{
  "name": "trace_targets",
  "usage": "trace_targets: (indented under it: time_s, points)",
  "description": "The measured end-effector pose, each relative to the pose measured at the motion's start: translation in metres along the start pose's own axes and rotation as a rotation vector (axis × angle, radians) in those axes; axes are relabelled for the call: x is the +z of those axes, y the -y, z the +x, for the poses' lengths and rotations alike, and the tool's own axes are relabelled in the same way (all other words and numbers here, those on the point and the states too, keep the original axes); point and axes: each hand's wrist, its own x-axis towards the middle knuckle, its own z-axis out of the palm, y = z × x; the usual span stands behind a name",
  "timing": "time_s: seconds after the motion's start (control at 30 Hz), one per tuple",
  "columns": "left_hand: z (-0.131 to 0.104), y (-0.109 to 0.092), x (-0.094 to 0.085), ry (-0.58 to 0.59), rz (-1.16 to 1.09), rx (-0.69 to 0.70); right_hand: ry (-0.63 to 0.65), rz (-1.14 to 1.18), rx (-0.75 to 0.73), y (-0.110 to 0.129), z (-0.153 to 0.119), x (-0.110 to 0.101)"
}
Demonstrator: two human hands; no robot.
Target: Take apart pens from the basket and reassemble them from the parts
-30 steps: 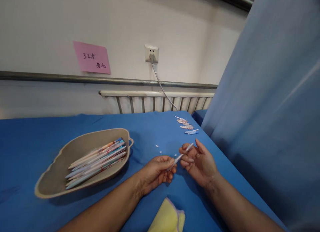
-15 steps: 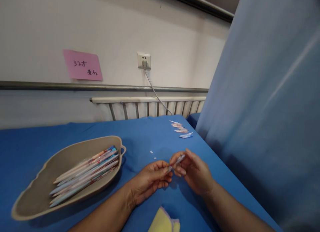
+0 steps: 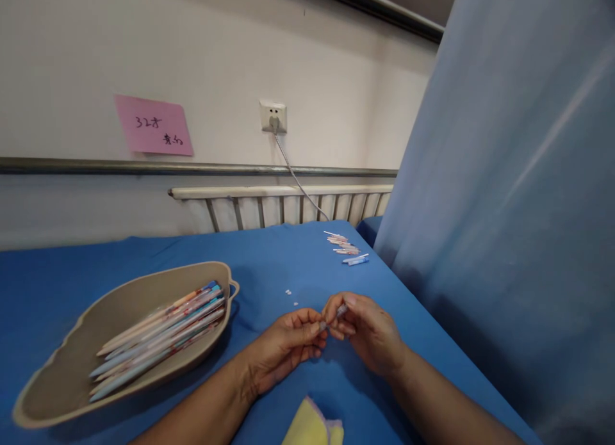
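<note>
My left hand (image 3: 294, 339) pinches one end of a slim, pale grey pen (image 3: 341, 310) between thumb and fingertips. Curled around its other end is my right hand (image 3: 365, 330), which covers much of the barrel. The two hands nearly meet above the blue cloth, and the pen tilts up to the right. Left of them, several long pens (image 3: 163, 339) lie side by side in a beige leaf-shaped tray (image 3: 52, 384). Small white bits (image 3: 288, 292) rest on the cloth just beyond my left hand.
Thin pen-like pieces (image 3: 343, 244) lie in a small group at the far right of the blue-covered bed (image 3: 269, 253). A folded yellow cloth (image 3: 310, 426) is close in front. The bed rail (image 3: 283, 191) and wall bound the back; a blue curtain (image 3: 500, 176) hangs at right.
My right hand's fingers have closed in around the pen, so less of it shows. The view has shifted slightly; my left hand keeps its pinch.
</note>
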Motion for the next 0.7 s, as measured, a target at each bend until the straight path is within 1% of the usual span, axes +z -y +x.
trace_targets:
  time_s: [0.17,0.3,0.37,0.5,0.6,0.7]
  points:
    - [0.0001,-0.0005,0.0023,0.016,0.001,0.001,-0.070,0.056,-0.005,-0.0023,0.0015,0.0018]
    - [0.0003,-0.0004,0.0026,0.007,-0.003,-0.012,-0.044,0.075,0.034,-0.0005,0.0012,0.0017]
    - [0.0003,-0.0005,0.0025,0.012,0.002,-0.007,-0.032,0.055,0.018,0.0001,0.0010,0.0014]
    - [0.0002,-0.0005,0.0020,0.004,-0.003,-0.016,-0.073,0.081,-0.005,-0.0006,0.0019,0.0002]
    - [0.0000,-0.0002,0.0022,-0.004,-0.014,-0.019,-0.139,0.148,0.033,-0.0012,0.0029,-0.0009]
    - [-0.0001,-0.0003,0.0036,0.012,-0.007,-0.014,-0.156,0.205,0.097,-0.0004,0.0037,-0.0024]
